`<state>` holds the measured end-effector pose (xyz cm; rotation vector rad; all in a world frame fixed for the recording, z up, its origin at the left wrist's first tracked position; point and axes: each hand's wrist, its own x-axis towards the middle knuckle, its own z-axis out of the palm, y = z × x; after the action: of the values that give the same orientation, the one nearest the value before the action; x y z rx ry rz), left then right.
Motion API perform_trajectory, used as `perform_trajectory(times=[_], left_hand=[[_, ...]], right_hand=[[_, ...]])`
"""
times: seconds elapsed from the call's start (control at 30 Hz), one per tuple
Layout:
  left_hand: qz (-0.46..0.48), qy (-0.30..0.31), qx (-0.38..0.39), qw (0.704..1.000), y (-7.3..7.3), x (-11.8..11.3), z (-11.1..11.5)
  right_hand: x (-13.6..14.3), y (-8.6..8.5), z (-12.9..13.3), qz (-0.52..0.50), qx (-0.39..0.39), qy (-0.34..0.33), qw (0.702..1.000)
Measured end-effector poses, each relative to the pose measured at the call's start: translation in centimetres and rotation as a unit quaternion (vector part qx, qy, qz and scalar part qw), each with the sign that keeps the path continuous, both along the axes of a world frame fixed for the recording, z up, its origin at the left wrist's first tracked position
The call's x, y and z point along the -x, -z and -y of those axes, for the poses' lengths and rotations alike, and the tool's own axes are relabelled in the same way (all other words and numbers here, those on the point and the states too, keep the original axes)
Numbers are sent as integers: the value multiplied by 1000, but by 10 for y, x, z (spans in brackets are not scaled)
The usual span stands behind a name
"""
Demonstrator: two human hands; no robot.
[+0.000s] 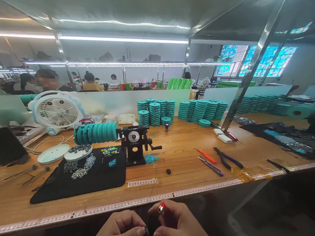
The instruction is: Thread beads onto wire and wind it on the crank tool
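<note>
At the bottom centre, below the table's front edge, my left hand [123,228] pinches a tiny dark piece [146,230] between thumb and index finger. Beside it on the right, my right hand [182,226] is curled round a small red tool with a metal tip [161,207]. The two hands are close together but apart. Above them on the table lie a small black block [168,171] and a pink-marked strip [143,183]. A black winding machine with a dial [134,138] and hand crank stands further back, carrying a row of teal spools [98,133].
A black mat [102,179] holds coloured beads [110,151] and metal parts. An orange-handled tool [206,155], tweezers [210,165] and pliers [227,159] lie right. Stacked teal spools [154,114] stand behind; a white fan [59,112] is left. People sit beyond the partition.
</note>
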<state>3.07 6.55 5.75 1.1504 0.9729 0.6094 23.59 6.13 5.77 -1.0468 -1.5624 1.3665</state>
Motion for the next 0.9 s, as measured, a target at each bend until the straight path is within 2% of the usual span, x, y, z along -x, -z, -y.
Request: perform_trajectory(times=[0.07, 0.13, 0.23, 0.3, 0.37, 0.43, 0.47, 0.57, 0.63, 0.7, 0.8, 0.9], left_hand=[[-1, 11, -2, 1000, 0, -6, 2], [-11, 10, -2, 1000, 0, -11, 4], [-40, -11, 19, 999, 1, -17, 7], [-54, -18, 39, 998, 3, -19, 8], [-69, -12, 52, 996, 5, -19, 8], [-79, 0, 60, 995, 7, -19, 8], [-79, 10, 64, 995, 7, -19, 8], [-54, 42, 67, 995, 6, -16, 9], [-36, 52, 70, 996, 5, -14, 9], [-26, 59, 79, 995, 6, -12, 9], [-25, 75, 97, 992, 10, -10, 10], [-68, 68, 91, 991, 7, -8, 12]], right_hand=[[13, 11, 11, -56, -12, 13, 998], [20, 24, 14, -68, -54, 46, 995], [24, 43, 12, -42, -151, 87, 984], [25, 53, 11, -6, -218, 92, 971], [26, 58, 12, 27, -247, 85, 965], [26, 56, 14, 43, -227, 76, 970], [25, 54, 16, 37, -193, 67, 978], [22, 45, 20, -41, -15, 52, 998], [20, 41, 22, -96, 86, 57, 990], [18, 40, 23, -116, 110, 67, 985], [16, 42, 23, -117, 98, 79, 985], [13, 46, 25, -127, 96, 96, 982]])
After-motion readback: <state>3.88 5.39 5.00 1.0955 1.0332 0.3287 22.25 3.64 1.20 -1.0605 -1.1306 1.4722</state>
